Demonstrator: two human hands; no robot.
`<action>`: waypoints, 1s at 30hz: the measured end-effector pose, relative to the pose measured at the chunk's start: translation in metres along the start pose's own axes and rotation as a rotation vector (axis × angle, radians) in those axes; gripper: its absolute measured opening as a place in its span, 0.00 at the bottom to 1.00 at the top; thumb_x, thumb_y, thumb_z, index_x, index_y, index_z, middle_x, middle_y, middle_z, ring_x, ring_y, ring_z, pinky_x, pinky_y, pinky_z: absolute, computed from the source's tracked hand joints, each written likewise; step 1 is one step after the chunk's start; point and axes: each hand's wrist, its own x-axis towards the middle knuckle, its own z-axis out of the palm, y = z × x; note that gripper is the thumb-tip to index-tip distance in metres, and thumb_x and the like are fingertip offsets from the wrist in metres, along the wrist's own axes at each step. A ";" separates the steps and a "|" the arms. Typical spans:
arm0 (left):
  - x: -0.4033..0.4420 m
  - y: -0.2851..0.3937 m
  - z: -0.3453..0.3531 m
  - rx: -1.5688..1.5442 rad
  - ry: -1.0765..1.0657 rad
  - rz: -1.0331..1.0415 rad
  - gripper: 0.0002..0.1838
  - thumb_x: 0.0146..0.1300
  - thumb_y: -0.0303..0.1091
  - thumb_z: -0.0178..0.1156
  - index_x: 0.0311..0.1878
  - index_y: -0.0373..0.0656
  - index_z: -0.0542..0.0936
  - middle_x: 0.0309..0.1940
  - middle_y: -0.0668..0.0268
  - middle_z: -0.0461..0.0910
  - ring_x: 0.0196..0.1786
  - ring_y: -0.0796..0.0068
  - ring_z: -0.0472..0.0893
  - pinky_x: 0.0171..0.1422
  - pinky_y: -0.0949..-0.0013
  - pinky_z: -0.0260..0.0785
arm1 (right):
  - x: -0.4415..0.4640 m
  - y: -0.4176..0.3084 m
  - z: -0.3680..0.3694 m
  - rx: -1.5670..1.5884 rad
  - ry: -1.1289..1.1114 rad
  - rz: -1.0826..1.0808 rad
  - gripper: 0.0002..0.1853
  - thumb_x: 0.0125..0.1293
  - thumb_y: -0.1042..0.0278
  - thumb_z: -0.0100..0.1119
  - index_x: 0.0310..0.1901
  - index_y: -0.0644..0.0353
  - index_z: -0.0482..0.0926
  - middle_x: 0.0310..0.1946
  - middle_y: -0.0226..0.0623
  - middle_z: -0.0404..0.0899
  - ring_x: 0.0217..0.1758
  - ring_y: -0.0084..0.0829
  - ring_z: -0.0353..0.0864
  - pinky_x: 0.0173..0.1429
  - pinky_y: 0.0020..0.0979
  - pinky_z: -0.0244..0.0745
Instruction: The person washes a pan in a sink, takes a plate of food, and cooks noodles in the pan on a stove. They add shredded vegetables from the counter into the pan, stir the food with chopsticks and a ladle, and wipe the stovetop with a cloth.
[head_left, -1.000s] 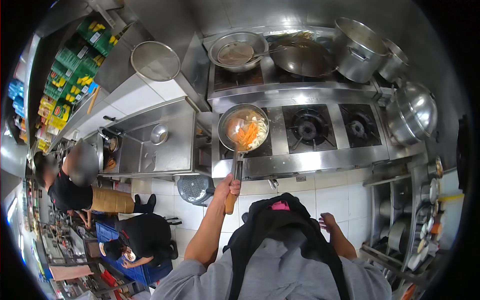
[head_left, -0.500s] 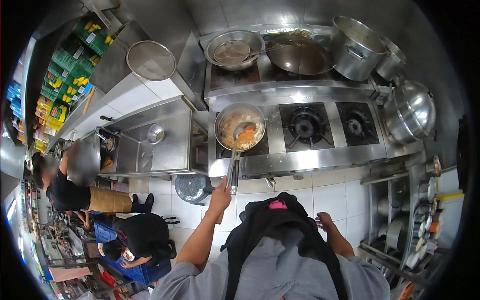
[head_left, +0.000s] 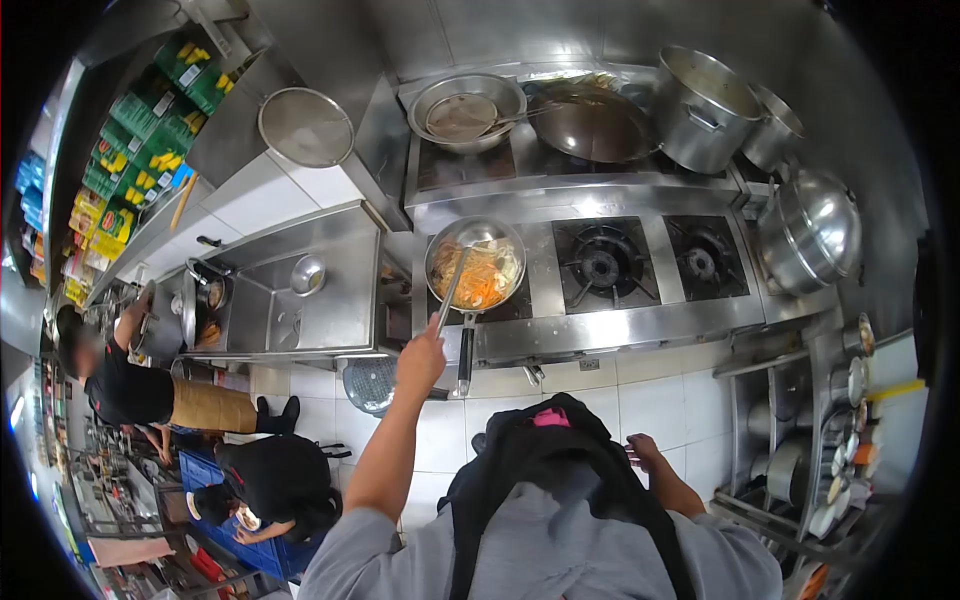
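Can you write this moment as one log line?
left hand: gripping ladle; ladle: head in pan; pan: on stove, holding orange strips; right hand: away from stove, seemingly empty

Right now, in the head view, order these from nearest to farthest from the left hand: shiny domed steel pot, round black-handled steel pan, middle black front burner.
1. Round black-handled steel pan: ahead of the left hand.
2. Middle black front burner: right of the pan.
3. Shiny domed steel pot: far right.

A grey short-sleeved shirt (head_left: 560,540) under a black apron (head_left: 535,458) (with a bright pink patch (head_left: 550,417) in front).
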 end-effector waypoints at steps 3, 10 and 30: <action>0.004 -0.004 0.004 0.172 -0.037 0.072 0.29 0.67 0.36 0.55 0.72 0.56 0.65 0.40 0.50 0.81 0.41 0.49 0.83 0.46 0.49 0.77 | 0.004 -0.011 0.000 -0.026 0.003 0.004 0.13 0.67 0.60 0.55 0.51 0.54 0.74 0.36 0.35 0.77 0.34 0.32 0.78 0.39 0.40 0.78; -0.027 -0.043 -0.108 0.556 -0.077 0.133 0.31 0.63 0.28 0.56 0.69 0.67 0.70 0.36 0.58 0.79 0.38 0.55 0.85 0.40 0.54 0.78 | 0.008 -0.021 -0.013 0.049 0.013 -0.086 0.16 0.68 0.58 0.56 0.53 0.52 0.72 0.39 0.35 0.78 0.37 0.33 0.80 0.40 0.40 0.77; -0.052 -0.039 -0.045 -0.010 -0.162 -0.086 0.28 0.61 0.33 0.59 0.66 0.52 0.74 0.48 0.45 0.81 0.51 0.43 0.80 0.56 0.51 0.72 | 0.011 -0.022 0.003 0.081 -0.013 -0.028 0.13 0.67 0.60 0.55 0.51 0.52 0.73 0.36 0.33 0.76 0.35 0.31 0.78 0.37 0.39 0.77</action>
